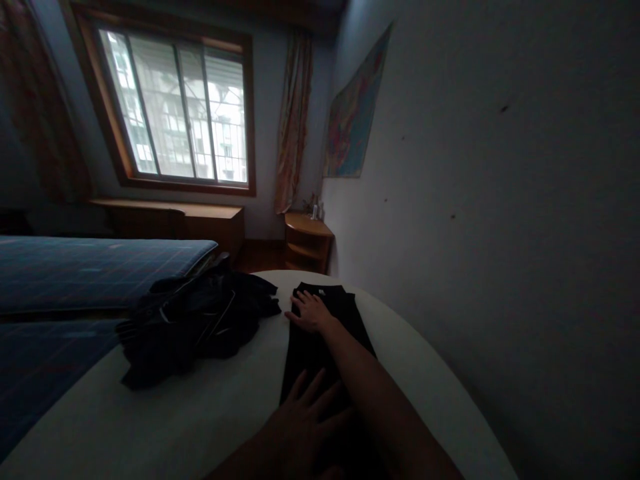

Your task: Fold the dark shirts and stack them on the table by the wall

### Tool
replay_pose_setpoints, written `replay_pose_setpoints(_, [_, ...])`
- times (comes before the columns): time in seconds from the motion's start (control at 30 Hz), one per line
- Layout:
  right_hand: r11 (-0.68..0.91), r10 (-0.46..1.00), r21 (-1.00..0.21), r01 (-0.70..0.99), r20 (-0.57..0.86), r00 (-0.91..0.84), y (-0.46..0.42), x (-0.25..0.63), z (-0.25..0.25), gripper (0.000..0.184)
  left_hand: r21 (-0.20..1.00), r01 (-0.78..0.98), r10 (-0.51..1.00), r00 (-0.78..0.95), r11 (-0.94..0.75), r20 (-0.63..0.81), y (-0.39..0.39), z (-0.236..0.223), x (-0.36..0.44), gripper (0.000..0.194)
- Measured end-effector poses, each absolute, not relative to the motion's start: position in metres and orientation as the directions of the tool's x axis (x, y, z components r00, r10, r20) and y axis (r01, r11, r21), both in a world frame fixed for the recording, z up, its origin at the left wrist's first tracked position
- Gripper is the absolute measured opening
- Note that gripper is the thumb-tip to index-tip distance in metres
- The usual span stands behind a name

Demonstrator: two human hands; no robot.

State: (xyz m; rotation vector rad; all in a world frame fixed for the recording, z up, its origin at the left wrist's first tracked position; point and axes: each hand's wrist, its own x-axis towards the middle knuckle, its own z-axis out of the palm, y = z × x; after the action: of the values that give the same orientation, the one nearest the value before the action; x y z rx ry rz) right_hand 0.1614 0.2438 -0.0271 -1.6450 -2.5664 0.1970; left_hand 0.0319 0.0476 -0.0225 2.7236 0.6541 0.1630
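Note:
A black garment (345, 313), folded into a long narrow shape, lies flat on a round white table (400, 353). A small pale label shows near its far edge, at what looks like the neckline. My right hand (311, 312) rests on the far left part of the garment, palm down with fingers spread. Closer to me, my left hand (305, 420) is over the near part, fingers stretched apart; whether it touches the cloth is hard to tell in the dim light. Neither hand grips anything.
A crumpled dark garment with light piping (200, 320) lies on the table's left side. Beyond it is a bed with a blue plaid mattress (100, 267). A wall (475, 267) runs close along the right. A wooden corner shelf (307, 225) stands behind the table.

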Motion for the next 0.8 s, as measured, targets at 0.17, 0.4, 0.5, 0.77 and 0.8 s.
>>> replay_pose_setpoints(0.17, [0.33,0.938,-0.138,0.934,-0.066,-0.341,0.251,0.157,-0.03,0.086,0.344,0.404,0.444,0.895,-0.848,0.044,0.051,-0.028,0.032,0.089])
replay_pose_setpoints(0.4, [0.324,0.936,-0.181,0.928,-0.084,-0.343,0.251,0.155,-0.023,0.084,0.343,0.407,0.438,0.899,-0.847,0.013,0.054,-0.03,0.035,0.084])
replay_pose_setpoints(0.5, [0.35,0.937,-0.188,0.918,0.069,-0.343,0.241,0.176,-0.014,0.074,0.356,0.424,0.446,0.895,-0.833,-0.022,0.053,-0.027,0.033,0.081])
replay_pose_setpoints(0.77, [-0.101,0.983,-0.198,0.975,0.134,0.129,0.233,0.254,-0.01,0.071,0.376,0.446,0.485,0.875,-0.812,0.009,0.045,-0.019,0.029,0.077])
replay_pose_setpoints(0.8, [-0.109,0.987,-0.196,0.974,0.091,0.129,0.234,0.259,-0.014,0.072,0.377,0.45,0.488,0.873,-0.81,0.006,0.044,-0.018,0.029,0.077])
